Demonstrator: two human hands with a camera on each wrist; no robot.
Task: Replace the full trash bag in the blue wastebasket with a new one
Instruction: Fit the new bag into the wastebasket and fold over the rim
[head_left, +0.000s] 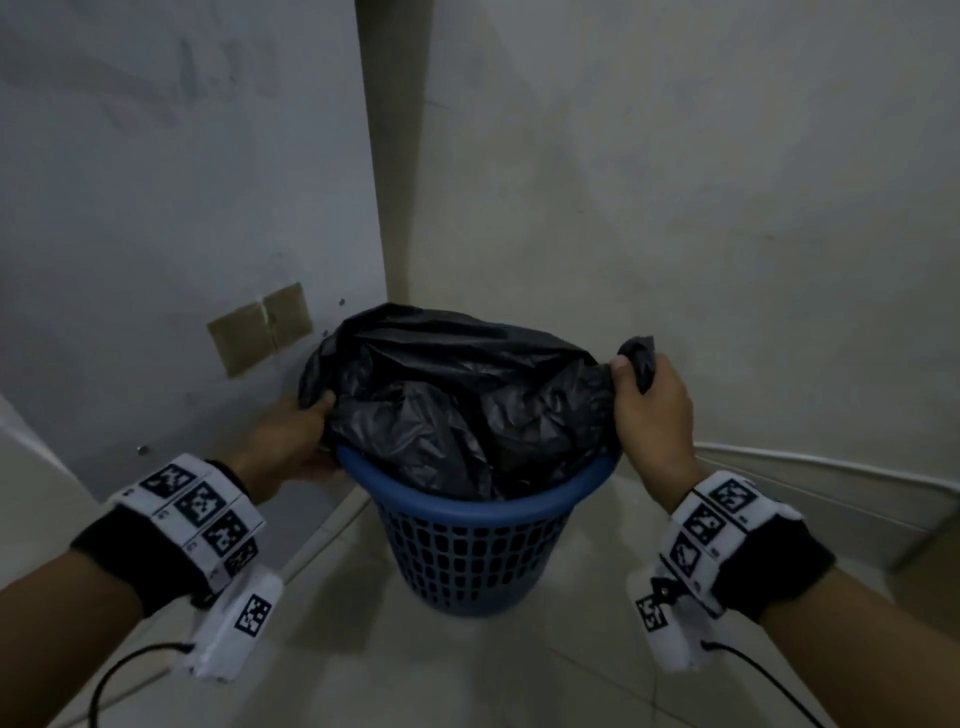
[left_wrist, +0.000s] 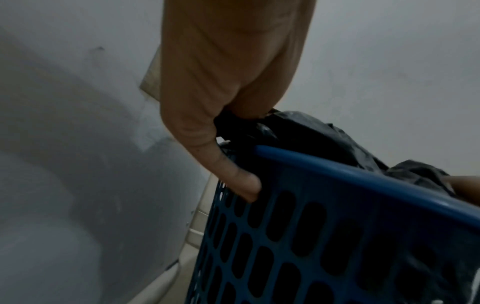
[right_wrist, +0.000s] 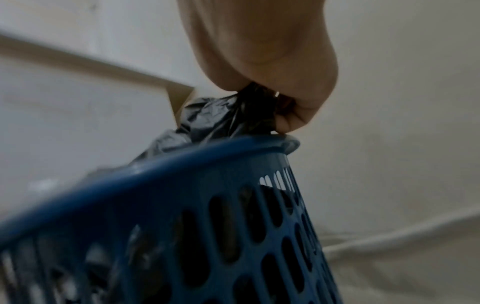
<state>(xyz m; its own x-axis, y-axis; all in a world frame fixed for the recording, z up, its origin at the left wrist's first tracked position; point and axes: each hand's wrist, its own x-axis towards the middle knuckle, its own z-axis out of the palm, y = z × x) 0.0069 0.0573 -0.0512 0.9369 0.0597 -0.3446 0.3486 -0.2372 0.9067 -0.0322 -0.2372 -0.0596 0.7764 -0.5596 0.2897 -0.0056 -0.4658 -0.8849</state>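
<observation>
A blue perforated wastebasket (head_left: 462, 551) stands on the floor in a corner, filled by a crumpled black trash bag (head_left: 457, 395) that bulges above its rim. My left hand (head_left: 296, 441) grips the bag's left edge at the rim, fingers curled into the plastic. In the left wrist view that hand (left_wrist: 221, 127) pinches black plastic just above the blue rim (left_wrist: 337, 166). My right hand (head_left: 649, 395) holds a bunched corner of the bag, raised a little over the right rim. The right wrist view shows the hand (right_wrist: 272, 98) clenched round that twisted plastic (right_wrist: 233, 115) over the basket (right_wrist: 207, 205).
Pale walls (head_left: 675, 208) meet in the corner right behind the basket. A grey panel (head_left: 182, 208) with brown tape patches (head_left: 260, 332) stands to the left. The tiled floor (head_left: 467, 675) lies in front, and a cable (head_left: 831, 462) runs along the right wall's base.
</observation>
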